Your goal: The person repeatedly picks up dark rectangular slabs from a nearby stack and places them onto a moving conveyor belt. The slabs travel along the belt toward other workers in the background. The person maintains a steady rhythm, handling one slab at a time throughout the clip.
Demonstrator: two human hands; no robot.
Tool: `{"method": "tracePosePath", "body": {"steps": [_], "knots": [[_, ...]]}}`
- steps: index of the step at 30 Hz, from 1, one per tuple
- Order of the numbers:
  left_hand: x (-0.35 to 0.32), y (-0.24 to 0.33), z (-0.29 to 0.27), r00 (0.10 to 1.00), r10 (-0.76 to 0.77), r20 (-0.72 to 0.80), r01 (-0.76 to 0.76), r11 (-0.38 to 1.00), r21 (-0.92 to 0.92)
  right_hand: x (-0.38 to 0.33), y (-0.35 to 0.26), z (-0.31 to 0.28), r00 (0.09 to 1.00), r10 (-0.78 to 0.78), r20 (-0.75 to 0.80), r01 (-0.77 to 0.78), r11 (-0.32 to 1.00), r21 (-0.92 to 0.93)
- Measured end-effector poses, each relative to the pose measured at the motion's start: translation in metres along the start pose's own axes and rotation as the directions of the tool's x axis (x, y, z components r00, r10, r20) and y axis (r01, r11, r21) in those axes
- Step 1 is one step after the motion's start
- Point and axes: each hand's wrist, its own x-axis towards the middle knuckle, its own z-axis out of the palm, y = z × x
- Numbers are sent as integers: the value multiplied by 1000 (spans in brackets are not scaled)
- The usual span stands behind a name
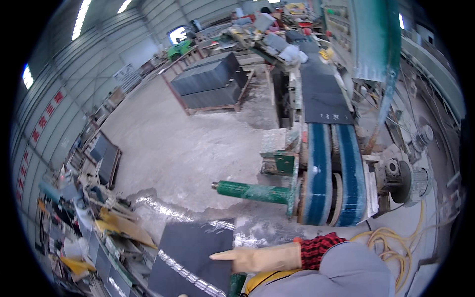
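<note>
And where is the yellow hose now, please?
In the head view, the yellow hose lies coiled at lower right, right of the checked sleeve, below the motor.

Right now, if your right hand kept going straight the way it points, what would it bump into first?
Probably the dark slab: the gloved right hand already overlaps it. Depth is unclear, so it might just skim across.

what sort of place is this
It looks like an industrial workshop, probably for stone or tile: a flat dark grey slab in the foreground, a conveyor with two blue belts, and a large block-like dark grey stack suggest it.
</note>
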Motion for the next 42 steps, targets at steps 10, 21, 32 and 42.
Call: {"method": "tracePosePath", "body": {"steps": [10,21,32,42], "knots": [[60,-145,226,821,-455,346,406,890,209,-223,-64,-99,507,-743,-436,-4,503,-864],[79,-252,325,578,-603,550,234,768,596,-266,-70,-161,-49,-438,-898,529,751,-395],[134,-293,358,487,-737,468,289,642,710,-249,-57,-234,-215,-504,-836,358,756,-548],[144,-283,374,435,-875,212,315,368,875,-237,-101,-288,-176,-431,-885,890,314,-330]]}}
